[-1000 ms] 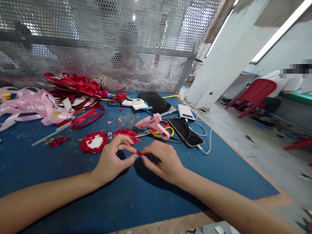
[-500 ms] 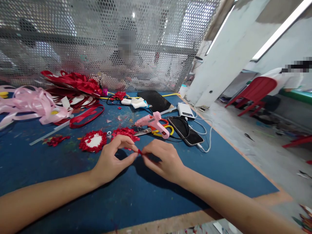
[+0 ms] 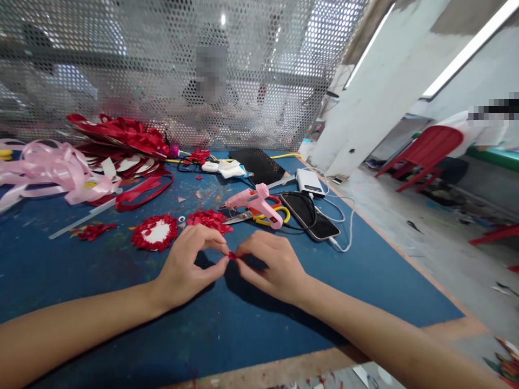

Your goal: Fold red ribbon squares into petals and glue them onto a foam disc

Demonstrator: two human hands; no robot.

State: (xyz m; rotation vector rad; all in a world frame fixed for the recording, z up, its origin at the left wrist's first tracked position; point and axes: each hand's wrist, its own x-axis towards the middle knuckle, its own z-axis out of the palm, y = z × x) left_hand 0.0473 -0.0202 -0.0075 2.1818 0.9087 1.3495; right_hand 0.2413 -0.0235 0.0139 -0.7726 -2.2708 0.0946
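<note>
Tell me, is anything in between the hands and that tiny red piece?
Nothing visible: the right hand pinches the small red piece, and the left hand has its fingertips at the other end.

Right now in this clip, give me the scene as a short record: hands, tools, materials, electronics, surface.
Left hand: pinching a small red piece
Right hand: pinching the same small red piece
Tools: pink glue gun, lying over scissors
Materials: red-edged white disc, left of the hands; pink ribbon pile, farther left
Electronics: phone, right of the scissors
Surface: blue table top
</note>
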